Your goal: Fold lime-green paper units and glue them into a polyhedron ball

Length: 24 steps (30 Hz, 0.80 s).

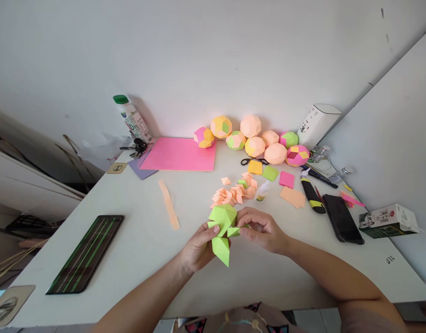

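A lime-green folded paper model [222, 226], made of several joined pointed units, is held above the white table [136, 240] near its front edge. My left hand [199, 247] grips it from below and the left, thumb pressed on a green flap. My right hand [259, 227] pinches a small green unit at the model's right side. Just behind the hands lies a heap of small peach folded paper units [234, 192] with a few green ones among them.
Several paper polyhedron balls [254, 138] line the wall, beside a pink paper sheet [180, 154]. Scissors [252, 161], a glue bottle [262, 190], sticky notes, a highlighter [312, 195], a phone [342, 217], a carton [389, 221] lie right. A tablet [86, 252] lies left, a peach strip [169, 210] nearby.
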{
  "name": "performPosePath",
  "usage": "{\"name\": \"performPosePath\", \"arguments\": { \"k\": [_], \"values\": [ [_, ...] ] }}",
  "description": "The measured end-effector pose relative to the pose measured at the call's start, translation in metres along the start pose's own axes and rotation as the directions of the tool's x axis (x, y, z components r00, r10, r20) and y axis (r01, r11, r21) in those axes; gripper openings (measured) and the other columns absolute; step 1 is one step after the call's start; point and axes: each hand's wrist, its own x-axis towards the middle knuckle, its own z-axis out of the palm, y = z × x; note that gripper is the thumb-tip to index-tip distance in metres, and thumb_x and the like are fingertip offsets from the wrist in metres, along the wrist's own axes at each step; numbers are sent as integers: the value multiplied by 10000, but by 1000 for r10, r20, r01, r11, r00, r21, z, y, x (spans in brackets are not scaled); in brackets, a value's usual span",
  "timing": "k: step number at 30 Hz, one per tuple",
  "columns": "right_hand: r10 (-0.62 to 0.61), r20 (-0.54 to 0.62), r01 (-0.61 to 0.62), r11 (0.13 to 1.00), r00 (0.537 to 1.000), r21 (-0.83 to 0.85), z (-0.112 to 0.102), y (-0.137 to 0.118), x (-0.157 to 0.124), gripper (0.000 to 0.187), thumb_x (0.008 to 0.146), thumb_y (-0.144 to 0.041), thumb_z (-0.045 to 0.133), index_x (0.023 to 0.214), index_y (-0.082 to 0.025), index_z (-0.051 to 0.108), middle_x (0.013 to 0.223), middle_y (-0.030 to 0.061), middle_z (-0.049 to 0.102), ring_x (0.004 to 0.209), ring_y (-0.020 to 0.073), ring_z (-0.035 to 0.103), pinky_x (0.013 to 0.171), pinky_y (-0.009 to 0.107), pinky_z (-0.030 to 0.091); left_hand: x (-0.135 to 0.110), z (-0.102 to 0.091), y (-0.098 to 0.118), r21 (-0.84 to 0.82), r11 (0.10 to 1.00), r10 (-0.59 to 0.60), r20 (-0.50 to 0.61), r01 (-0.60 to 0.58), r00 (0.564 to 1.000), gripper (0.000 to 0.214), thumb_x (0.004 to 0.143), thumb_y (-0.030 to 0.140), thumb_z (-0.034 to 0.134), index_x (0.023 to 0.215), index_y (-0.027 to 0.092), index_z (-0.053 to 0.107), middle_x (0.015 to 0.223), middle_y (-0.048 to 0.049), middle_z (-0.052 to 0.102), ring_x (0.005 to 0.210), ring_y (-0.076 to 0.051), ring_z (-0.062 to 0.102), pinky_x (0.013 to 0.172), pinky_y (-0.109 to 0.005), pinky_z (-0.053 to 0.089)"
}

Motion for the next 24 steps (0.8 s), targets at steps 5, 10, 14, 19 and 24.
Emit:
{"name": "performPosePath", "arguments": {
  "k": [5, 10, 14, 19, 24],
  "values": [
    [80, -40, -80, 997, 996, -19, 0, 0, -1, 106, 837, -291, 599, 819, -188, 618, 865, 50, 557, 808, 158, 536, 723, 312, 464, 0, -1, -1, 9, 1000, -7, -33, 7, 999, 265, 617, 313, 788, 670, 122, 613, 566, 1, 554, 524, -104, 510, 539, -241, 399],
    [121, -51, -123, 992, 991, -34, 1, 2, -1, 93, 827, -278, 613, 807, -187, 621, 838, 37, 553, 766, 142, 525, 701, 295, 465, 0, 2, -1, 53, 999, 7, -82, -2, 997, 295, 584, 332, 807, 669, 119, 622, 557, 10, 539, 523, -95, 479, 542, -237, 385],
    [198, -69, -197, 980, 978, 8, 1, 3, -1, 99, 820, -279, 618, 798, -183, 616, 824, 25, 544, 716, 127, 519, 662, 283, 470, -2, 6, 1, 99, 995, 4, -92, 5, 996, 300, 569, 339, 817, 690, 118, 654, 596, -11, 577, 576, -120, 523, 565, -244, 403],
    [255, -78, -252, 967, 964, 42, 2, 3, -1, 126, 807, -289, 630, 769, -172, 603, 817, 18, 536, 666, 114, 520, 615, 273, 478, -2, 4, 0, 125, 992, 14, -87, -3, 996, 313, 586, 329, 811, 776, 114, 688, 655, -27, 604, 609, -123, 524, 569, -245, 417],
    [279, -95, -275, 960, 956, 55, 3, 3, -1, 155, 778, -289, 663, 725, -164, 587, 800, 8, 536, 608, 96, 516, 563, 258, 472, -1, 1, -2, 161, 986, 54, -91, -39, 994, 297, 614, 308, 798, 816, 114, 696, 702, -39, 622, 654, -133, 535, 594, -253, 431]
  ]
}}
